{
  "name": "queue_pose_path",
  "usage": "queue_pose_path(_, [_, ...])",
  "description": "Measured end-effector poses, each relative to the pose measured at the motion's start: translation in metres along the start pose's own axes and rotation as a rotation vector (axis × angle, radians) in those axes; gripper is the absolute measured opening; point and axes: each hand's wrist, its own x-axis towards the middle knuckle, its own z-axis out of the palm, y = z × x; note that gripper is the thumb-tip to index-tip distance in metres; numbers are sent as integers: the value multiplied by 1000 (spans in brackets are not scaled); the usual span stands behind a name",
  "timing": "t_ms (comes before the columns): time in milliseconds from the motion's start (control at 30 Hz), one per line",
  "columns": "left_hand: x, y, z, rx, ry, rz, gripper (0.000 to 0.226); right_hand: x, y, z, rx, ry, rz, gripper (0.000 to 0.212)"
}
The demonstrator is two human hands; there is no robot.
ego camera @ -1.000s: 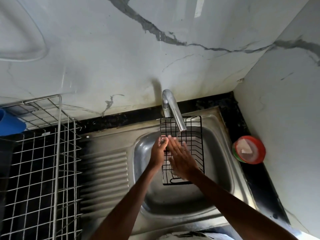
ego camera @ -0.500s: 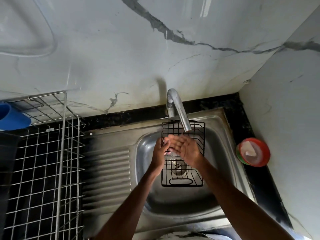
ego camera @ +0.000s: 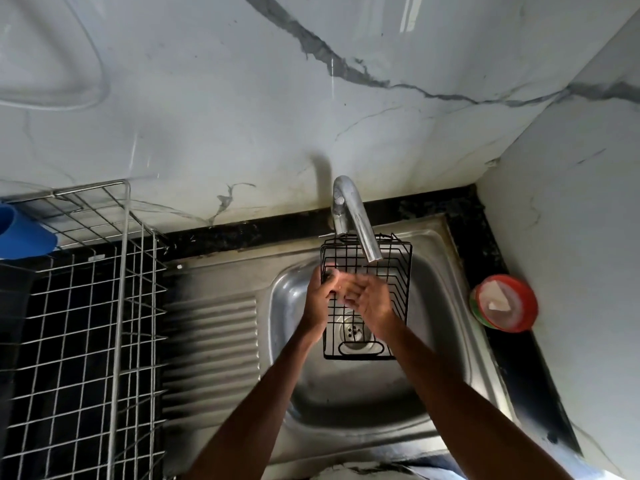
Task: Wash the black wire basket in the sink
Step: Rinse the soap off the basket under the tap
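Note:
The black wire basket (ego camera: 398, 271) lies in the steel sink (ego camera: 436, 341), its far end under the tap spout (ego camera: 360, 223) and its near end over the drain. My left hand (ego camera: 317, 299) grips the basket's left side wall, fingers curled round the wires. My right hand (ego camera: 370, 299) lies inside the basket with its fingers straight, pointing left and touching the wires beside the left hand. The right hand is blurred by motion. I cannot tell whether water runs from the spout.
A tall silver wire dish rack (ego camera: 86, 323) stands on the left, with a blue cup (ego camera: 20, 233) at its far corner. The ribbed drainboard (ego camera: 211, 344) lies between rack and basin. A red and green soap dish (ego camera: 504, 303) sits on the black counter at the right wall.
The right hand has slid from the basket's middle toward its left wall, close to the left hand. The basket has shifted a little nearer and now lies over the drain.

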Motion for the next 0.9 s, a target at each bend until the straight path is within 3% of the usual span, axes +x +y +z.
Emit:
queue_pose_path(67, [2, 0, -3, -10, 18, -4, 55, -4, 17, -8, -120, 58, 59, 53])
queue_pose_path(167, [6, 8, -6, -24, 4, 26, 62, -1, 9, -9, -201, 108, 1, 53])
queue_pose_path(367, [10, 17, -6, 66, -52, 49, 67, 10, -33, 0, -13, 5, -245, 63])
queue_pose_path(433, [8, 15, -5, 80, -62, 37, 69, 13, -26, -4, 71, -31, -196, 59])
queue_pose_path(567, [3, 8, -4, 47, -65, -35, 94, 14, 16, -20, 40, 66, 33, 41])
queue_pose_path(633, [4, 7, -7, 51, -81, -30, 94, 12, 24, -23, -74, 106, 83, 40])
queue_pose_path(733, [11, 2, -14, 97, -64, -27, 90, 17, 9, -14, -178, 123, -4, 39])
queue_pose_path(833, [13, 4, -16, 123, -61, -24, 70, 21, -16, 0, -40, 56, -140, 48])
queue_pose_path(900, [13, 7, -15, 129, -74, -7, 68, 21, -19, 3, 105, 29, -132, 44])
